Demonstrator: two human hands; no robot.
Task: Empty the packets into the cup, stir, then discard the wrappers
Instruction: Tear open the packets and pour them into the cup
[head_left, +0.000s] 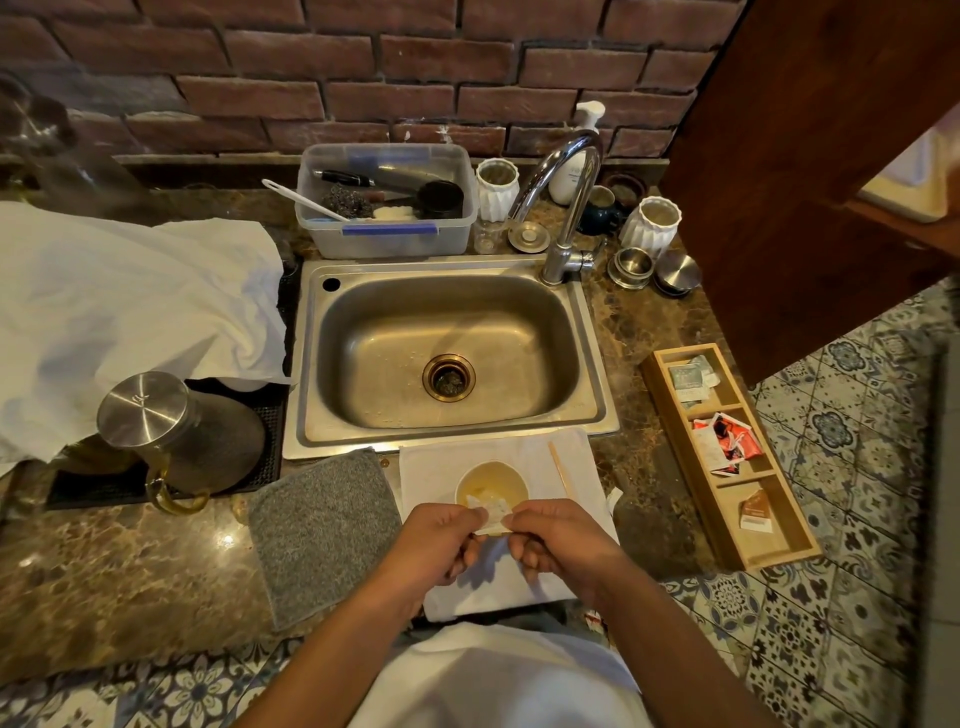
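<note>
A paper cup with pale liquid stands on a white napkin at the counter's front edge. Just above its near rim, my left hand and my right hand together pinch a small white packet, one at each end. A wooden stir stick lies on the napkin right of the cup. A wooden tray to the right holds more packets, red ones in its middle compartment.
A steel sink with a tap lies behind the cup. A grey cloth lies left of the napkin, a lidded glass jug further left. A wooden cabinet door hangs open at the right.
</note>
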